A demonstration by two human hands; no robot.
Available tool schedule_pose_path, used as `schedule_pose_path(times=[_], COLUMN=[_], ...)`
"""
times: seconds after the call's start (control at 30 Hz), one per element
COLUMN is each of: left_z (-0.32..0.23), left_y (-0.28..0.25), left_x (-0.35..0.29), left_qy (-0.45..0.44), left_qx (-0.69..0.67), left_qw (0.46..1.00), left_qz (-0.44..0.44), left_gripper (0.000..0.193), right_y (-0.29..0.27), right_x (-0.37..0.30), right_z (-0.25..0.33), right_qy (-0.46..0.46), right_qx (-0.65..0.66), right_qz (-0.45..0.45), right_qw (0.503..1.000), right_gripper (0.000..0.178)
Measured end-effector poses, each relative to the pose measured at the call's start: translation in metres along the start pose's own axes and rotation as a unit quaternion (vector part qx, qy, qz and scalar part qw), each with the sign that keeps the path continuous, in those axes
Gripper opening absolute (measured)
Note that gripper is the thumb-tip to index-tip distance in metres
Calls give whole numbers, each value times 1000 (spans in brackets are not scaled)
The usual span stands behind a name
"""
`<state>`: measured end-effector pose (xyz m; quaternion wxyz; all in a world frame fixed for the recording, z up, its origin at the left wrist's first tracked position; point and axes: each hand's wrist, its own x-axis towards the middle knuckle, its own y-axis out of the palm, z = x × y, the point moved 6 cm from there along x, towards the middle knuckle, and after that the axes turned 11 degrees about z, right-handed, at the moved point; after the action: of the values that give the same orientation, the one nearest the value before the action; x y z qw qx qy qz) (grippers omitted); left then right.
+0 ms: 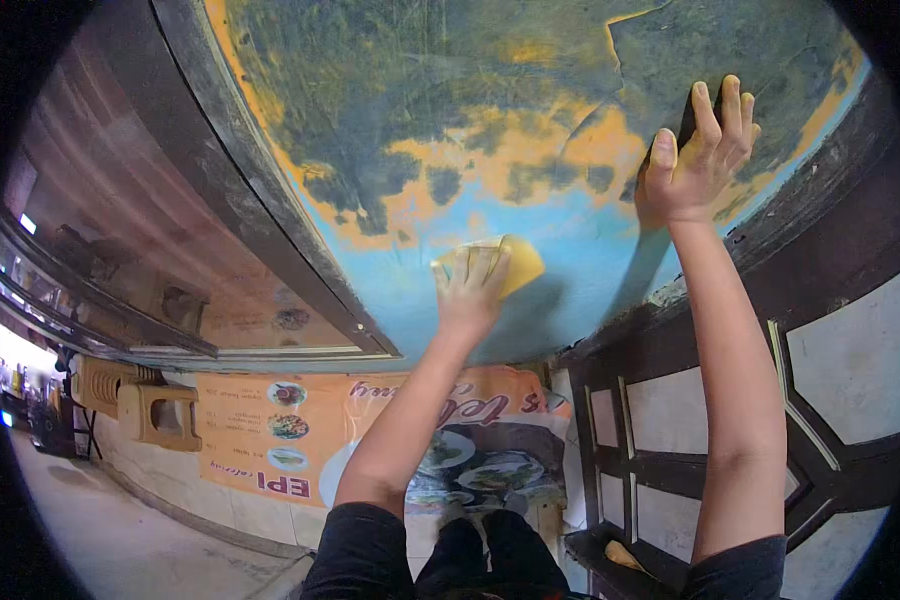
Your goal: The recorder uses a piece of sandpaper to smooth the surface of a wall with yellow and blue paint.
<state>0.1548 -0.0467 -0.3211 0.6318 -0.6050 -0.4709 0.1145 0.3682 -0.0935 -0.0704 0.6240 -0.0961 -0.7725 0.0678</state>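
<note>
My left hand (469,288) presses a bent sheet of yellow sandpaper (522,266) against the light blue part of a painted wall (400,285). The fingers lie over the sheet, and its right edge curls away from the wall. Higher up and to the right, my right hand (705,160) rests on the dark worn part of the wall with fingers stretched out. It holds nothing. Orange and dark grey patches show through the blue paint, and a crack runs down near the right hand.
A dark wooden frame with a glass pane (270,300) borders the wall at left. On the right stands a dark panelled door (670,410). An orange printed banner (320,400) lies below, near my legs. Brown plastic stools (160,415) stand at far left.
</note>
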Motion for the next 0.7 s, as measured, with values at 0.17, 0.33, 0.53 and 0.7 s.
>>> schedule_pose_path(times=[0.17, 0.33, 0.53, 0.7], left_z=[32, 73, 105, 96], left_y=[8, -33, 26, -16], left_x=[-31, -19, -76, -44], left_qy=[-31, -92, -89, -80], left_qx=[16, -29, 38, -8], left_qw=[999, 982, 993, 988], left_qz=[-9, -164, -74, -135], left_gripper=[66, 74, 76, 76], right_y=[1, 0, 2, 0], right_x=[0, 2, 4, 0], right_z=[0, -1, -1, -8], right_qy=[-6, -22, -40, -32], right_qx=[8, 8, 12, -12], right_qz=[-10, -17, -26, -14], right_qw=[1000, 1000, 999, 999], right_gripper=[54, 54, 54, 55])
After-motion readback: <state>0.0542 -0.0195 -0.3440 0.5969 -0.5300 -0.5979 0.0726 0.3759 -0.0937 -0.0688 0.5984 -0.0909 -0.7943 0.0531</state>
